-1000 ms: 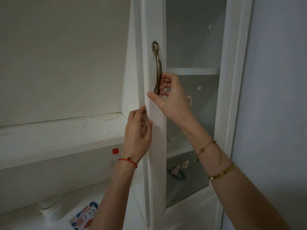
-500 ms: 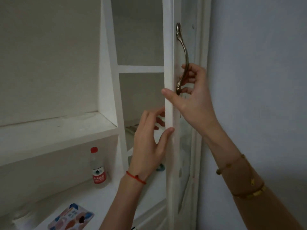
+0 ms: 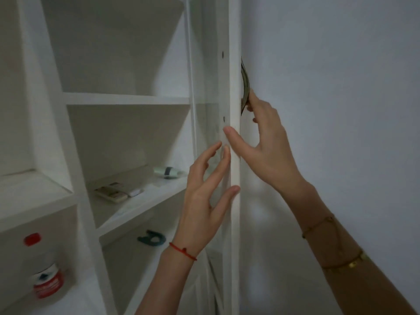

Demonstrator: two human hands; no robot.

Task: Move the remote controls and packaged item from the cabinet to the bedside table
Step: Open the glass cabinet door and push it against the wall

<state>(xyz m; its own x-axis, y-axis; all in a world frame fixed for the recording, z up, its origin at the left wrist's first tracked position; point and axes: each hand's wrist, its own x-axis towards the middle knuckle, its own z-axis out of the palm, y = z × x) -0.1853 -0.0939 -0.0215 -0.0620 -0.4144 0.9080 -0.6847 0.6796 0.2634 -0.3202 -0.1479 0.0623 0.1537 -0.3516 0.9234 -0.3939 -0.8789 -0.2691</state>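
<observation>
The white cabinet's glass door (image 3: 234, 64) stands swung wide, seen edge-on. My right hand (image 3: 266, 144) holds its brass handle (image 3: 245, 85), fingers behind it and thumb on the door's edge. My left hand (image 3: 202, 201) has straight, spread fingers; its thumb touches the door edge and its fingertips lie against the inner side. On the middle shelf (image 3: 145, 208) lie a pale remote control (image 3: 111, 193), a small white remote (image 3: 136, 192) beside it, and a pale green packaged item (image 3: 168, 172) further back right. Neither hand touches them.
A dark teal object (image 3: 151, 238) lies on the shelf below. A bottle with a red cap and red label (image 3: 45, 269) stands in the open compartment at lower left. A plain wall (image 3: 329, 87) is right behind the open door.
The door has swung from nearly closed to wide open towards the wall. The shelves and the things on them have come into sight. Both hands followed the door to the right.
</observation>
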